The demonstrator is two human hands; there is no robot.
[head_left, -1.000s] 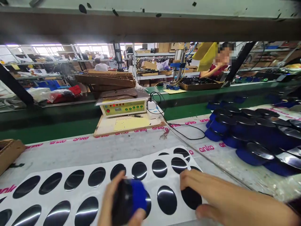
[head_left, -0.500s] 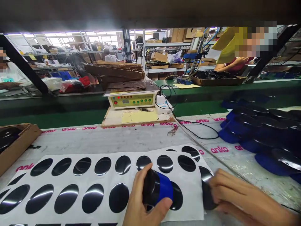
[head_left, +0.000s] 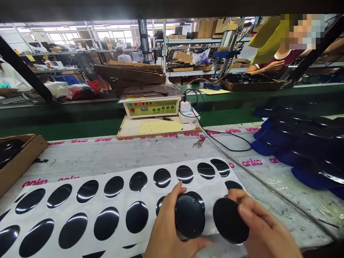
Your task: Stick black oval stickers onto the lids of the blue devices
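Left hand (head_left: 167, 229) grasps one round black part (head_left: 189, 218); right hand (head_left: 264, 226) pinches one black disc (head_left: 229, 220) near white sheet (head_left: 122, 202).

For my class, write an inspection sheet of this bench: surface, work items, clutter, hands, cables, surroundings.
Surface: bench covering printed "anko" in pink.
Work items: white sheet bearing rows of black discs; blue-and-black pieces stacked at right, blurred.
Clutter: crumpled scrap; cardboard box at left holding dark items.
Grip: left hand around a round black piece; right hand pinching a flat disc.
Cables: black cord curving over the covering; grey cable running diagonally.
Surroundings: control unit with a lit red light; person opposite, at right.
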